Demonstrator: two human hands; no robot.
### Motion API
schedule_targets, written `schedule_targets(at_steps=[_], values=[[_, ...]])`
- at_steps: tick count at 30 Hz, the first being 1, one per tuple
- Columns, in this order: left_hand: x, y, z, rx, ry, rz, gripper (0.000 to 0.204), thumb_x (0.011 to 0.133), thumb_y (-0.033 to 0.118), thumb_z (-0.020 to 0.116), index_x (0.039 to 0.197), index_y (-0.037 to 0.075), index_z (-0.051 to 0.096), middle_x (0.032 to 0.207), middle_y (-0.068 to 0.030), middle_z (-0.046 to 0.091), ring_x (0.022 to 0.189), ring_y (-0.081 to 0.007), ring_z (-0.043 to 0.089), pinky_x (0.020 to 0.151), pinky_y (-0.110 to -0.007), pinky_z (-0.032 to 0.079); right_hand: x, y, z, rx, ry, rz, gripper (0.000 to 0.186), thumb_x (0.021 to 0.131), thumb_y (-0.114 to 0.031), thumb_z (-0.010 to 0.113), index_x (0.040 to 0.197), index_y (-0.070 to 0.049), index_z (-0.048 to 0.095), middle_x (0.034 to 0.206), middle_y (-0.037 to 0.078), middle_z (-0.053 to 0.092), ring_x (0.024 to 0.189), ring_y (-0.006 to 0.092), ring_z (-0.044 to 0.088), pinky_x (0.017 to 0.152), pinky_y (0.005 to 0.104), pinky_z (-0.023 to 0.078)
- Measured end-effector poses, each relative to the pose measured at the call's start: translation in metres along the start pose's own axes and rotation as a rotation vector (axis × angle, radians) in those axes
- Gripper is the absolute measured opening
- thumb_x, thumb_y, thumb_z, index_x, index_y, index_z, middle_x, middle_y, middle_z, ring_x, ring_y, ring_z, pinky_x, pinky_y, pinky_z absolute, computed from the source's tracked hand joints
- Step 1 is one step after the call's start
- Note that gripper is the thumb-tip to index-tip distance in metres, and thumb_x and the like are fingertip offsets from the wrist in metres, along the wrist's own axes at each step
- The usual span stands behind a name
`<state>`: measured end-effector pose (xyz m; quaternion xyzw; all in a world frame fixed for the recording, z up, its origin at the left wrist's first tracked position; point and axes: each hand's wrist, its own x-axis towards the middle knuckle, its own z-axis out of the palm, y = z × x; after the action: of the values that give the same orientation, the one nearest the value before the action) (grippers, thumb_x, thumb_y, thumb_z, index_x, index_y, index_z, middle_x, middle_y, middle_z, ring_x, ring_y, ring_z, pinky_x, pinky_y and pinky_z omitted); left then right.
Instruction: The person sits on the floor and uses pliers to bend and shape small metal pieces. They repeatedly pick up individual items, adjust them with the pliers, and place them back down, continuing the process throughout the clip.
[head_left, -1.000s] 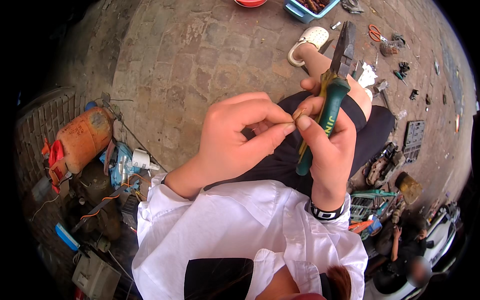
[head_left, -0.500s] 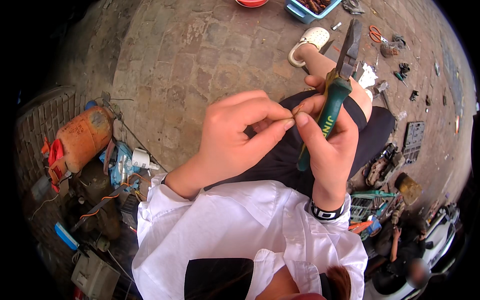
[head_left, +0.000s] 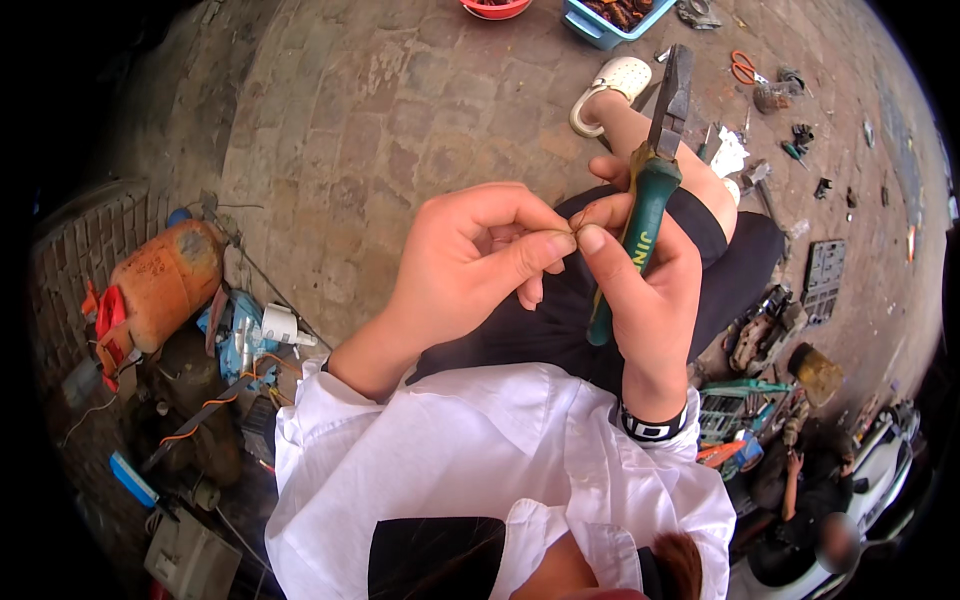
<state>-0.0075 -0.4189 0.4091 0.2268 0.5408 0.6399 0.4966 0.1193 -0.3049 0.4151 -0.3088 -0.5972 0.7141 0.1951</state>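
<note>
A pair of pliers (head_left: 652,208) with green handles and dark metal jaws rests in my right hand (head_left: 650,300), the jaws pointing up and away from me. That hand's fingers wrap round the handles, while its thumb and forefinger pinch a thin wire-like strand (head_left: 575,226). Opposite it, my left hand (head_left: 465,265) has thumb and forefinger pressed together on the same strand, its other fingers loosely curled below. Both sets of fingertips almost touch above my dark-clad lap (head_left: 500,335). Most of the strand is hidden by the fingers, so its exact kind is unclear.
An orange gas cylinder (head_left: 165,285) lies at the left. At the far side are a blue basin (head_left: 592,30) of reddish-brown pieces and a red bowl (head_left: 495,10). Orange-handled scissors (head_left: 742,68), a dark tray (head_left: 823,282) and tools lie right; another person (head_left: 785,490) is beyond.
My hands and the pliers have shifted slightly left. The lower fingers of my left hand now show below its thumb. The pinch at the strand remains.
</note>
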Motion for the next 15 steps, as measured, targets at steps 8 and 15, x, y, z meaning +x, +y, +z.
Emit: schedule_targets(at_steps=[8, 15], values=[[-0.0010, 0.0055, 0.0062, 0.208, 0.067, 0.071, 0.006, 0.085, 0.000, 0.066, 0.086, -0.006, 0.066, 0.077, -0.0082, 0.059, 0.058, -0.0100, 0.059, 0.048, -0.021, 0.047, -0.0003, -0.0025, 0.0037, -0.121, 0.080, -0.113, 0.006, 0.078, 0.002, 0.067, 0.084, 0.002, 0.066, 0.113, 0.015, 0.056, 0.099, 0.0190, 0.056, 0.081, 0.0302, 0.046], [-0.0009, 0.0025, 0.0057, 0.123, 0.072, 0.068, 0.005, 0.085, -0.001, 0.066, 0.086, -0.006, 0.066, 0.077, -0.0085, 0.059, 0.059, -0.0103, 0.060, 0.048, -0.021, 0.047, 0.0006, -0.0025, 0.0027, -0.098, 0.056, -0.092, 0.006, 0.079, 0.002, 0.067, 0.085, 0.002, 0.066, 0.116, 0.015, 0.056, 0.095, 0.0178, 0.058, 0.079, 0.0295, 0.046]])
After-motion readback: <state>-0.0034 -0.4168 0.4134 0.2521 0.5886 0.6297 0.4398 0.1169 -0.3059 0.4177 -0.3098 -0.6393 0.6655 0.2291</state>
